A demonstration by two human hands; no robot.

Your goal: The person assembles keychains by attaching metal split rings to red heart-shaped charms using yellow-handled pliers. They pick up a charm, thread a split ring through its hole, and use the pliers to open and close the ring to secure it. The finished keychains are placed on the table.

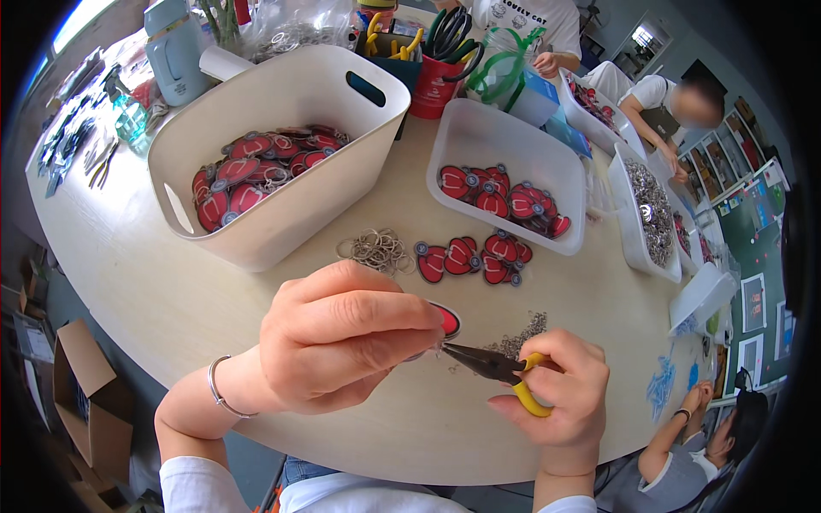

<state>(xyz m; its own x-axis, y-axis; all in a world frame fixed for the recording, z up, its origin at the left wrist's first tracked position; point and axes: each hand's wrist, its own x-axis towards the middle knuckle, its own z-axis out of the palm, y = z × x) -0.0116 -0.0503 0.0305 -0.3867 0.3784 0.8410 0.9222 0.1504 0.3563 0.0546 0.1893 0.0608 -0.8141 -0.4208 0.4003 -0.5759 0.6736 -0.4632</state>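
A brown cardboard box (85, 398) stands open on the floor at eight o'clock, below the table's rim, its flaps up and a second flap of brown card beside it lower down. At twelve o'clock a clear plastic bag (295, 26) of metal bits lies behind the tub. At three to four o'clock, along the right wall, framed signs (753, 301) hang on a green board, white and pale with dark borders, with a further one (753, 359) just below. Small blue packets (660, 385) lie at four o'clock on the table's edge.
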